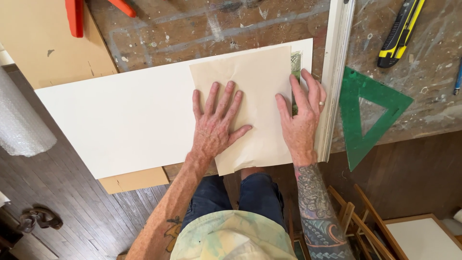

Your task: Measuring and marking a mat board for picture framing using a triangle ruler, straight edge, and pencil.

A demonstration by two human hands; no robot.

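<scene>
Two hands, one tan paper sheet [250, 96], one white board [125, 115], one green set square [370, 113], one utility knife [400, 32].

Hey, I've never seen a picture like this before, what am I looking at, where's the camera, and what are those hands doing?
There is no machine here: a person works with bare hands, and the single camera sits on their head, looking down. On a paint-stained workbench lies a large white board, with a tan paper sheet on top. The left hand presses flat on that sheet; the right hand rests at its right edge, where something green peeks out. Neither hand grips anything. Beside them lie a long metal straightedge, a green plastic triangle and a yellow-and-black utility knife.
</scene>
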